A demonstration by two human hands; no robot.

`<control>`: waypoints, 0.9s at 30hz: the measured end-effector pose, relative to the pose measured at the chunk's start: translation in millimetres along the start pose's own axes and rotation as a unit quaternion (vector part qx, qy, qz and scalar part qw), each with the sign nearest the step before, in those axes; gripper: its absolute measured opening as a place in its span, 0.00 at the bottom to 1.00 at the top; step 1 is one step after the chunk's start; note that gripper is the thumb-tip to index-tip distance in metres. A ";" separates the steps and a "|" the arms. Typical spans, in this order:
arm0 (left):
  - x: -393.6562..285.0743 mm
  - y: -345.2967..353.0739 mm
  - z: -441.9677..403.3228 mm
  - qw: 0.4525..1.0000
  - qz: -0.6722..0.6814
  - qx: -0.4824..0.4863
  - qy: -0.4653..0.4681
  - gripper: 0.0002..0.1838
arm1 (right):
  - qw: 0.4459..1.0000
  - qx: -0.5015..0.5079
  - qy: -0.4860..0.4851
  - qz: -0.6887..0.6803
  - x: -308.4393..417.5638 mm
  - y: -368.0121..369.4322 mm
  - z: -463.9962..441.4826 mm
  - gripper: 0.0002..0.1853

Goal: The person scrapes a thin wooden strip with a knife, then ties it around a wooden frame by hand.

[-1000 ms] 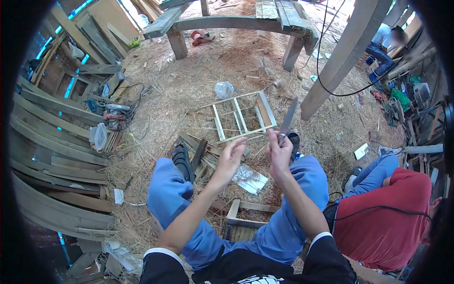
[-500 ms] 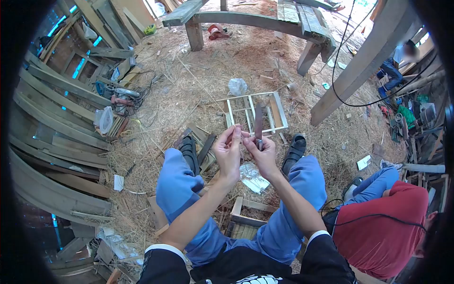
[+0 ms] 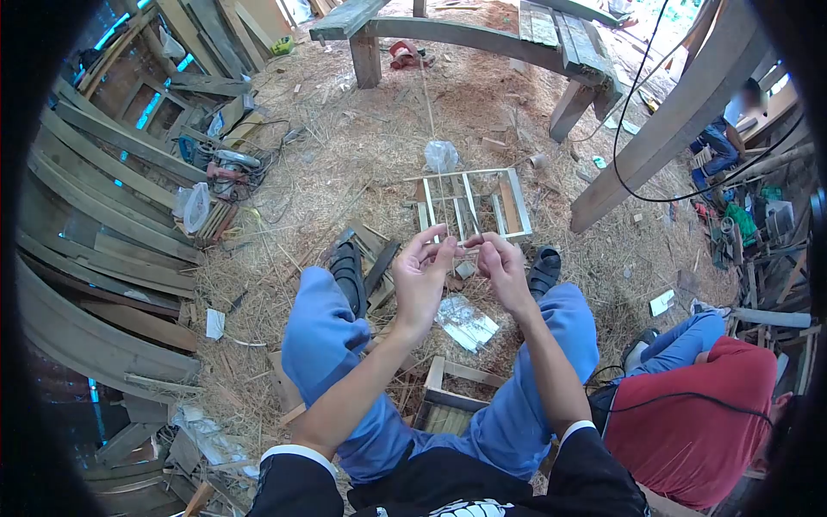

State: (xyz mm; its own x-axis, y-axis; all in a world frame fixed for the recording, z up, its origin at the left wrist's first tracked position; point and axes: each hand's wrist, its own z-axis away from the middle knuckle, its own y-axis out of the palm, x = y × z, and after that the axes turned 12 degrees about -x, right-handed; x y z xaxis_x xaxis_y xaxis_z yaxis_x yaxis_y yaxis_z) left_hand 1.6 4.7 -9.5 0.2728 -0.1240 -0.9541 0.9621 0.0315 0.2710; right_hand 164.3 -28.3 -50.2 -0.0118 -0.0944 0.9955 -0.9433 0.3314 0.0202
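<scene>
Both my hands are close together above my knees. My left hand [image 3: 420, 280] is closed in a pinch on a long, thin strip of wood or bamboo [image 3: 429, 108], which reaches away over the floor. In my right hand [image 3: 504, 269] is a knife [image 3: 473, 209], its narrow blade pointing forward and seen nearly edge-on. The fingers hide its handle. The fingertips of the two hands almost meet near the strip's end. Beyond them a small wooden frame [image 3: 514, 200] with crossbars lies on the ground. A wooden box-like piece [image 3: 469, 374] sits between my legs.
Wood shavings cover the ground. A heavy wooden bench [image 3: 465, 33] stands ahead, with a slanting post [image 3: 659, 129] to the right. A person in a red shirt [image 3: 702, 414] sits close at my right; another person [image 3: 722, 138] is farther back. Power tools [image 3: 228, 168] and planks [image 3: 112, 271] lie left.
The strip has swung from the left to nearly straight ahead. The knife blade has turned from broad side to nearly edge-on. My right hand has shifted slightly right.
</scene>
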 end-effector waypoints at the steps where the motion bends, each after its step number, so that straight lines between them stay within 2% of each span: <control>1: 0.4 -0.8 -0.3 1.000 0.002 0.005 -0.002 0.19 | 1.000 0.001 -0.011 0.017 -1.8 -1.2 0.5 0.17; 4: 1.1 0.3 -2.0 1.000 0.011 0.021 -0.007 0.18 | 0.998 -0.022 -0.038 0.055 -0.9 -4.0 2.3 0.15; 7: 4.2 0.7 -3.5 0.998 0.027 0.046 -0.015 0.16 | 0.981 -0.013 -0.087 0.172 9.1 -6.6 7.2 0.16; 13: 18.9 1.6 -1.1 0.998 0.016 0.061 -0.026 0.14 | 0.947 0.001 -0.226 0.227 15.7 -8.0 8.5 0.18; 15: 18.4 6.0 1.0 0.998 0.016 0.059 -0.032 0.13 | 0.944 -0.005 -0.237 0.231 16.4 -10.6 7.5 0.18; 27: 0.0 4.7 1.7 0.978 -0.008 0.192 -0.082 0.11 | 0.907 -0.006 -0.325 0.269 37.1 -39.6 1.0 0.19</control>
State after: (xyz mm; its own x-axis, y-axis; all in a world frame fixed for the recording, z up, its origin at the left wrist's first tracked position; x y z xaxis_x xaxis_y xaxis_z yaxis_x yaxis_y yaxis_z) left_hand 6.2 3.2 -8.0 0.2222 -0.2805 -0.9338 0.8852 -0.3435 0.3138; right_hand 200.9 -45.9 -14.2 -0.6663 -0.4475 0.5964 -0.7389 0.5037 -0.4475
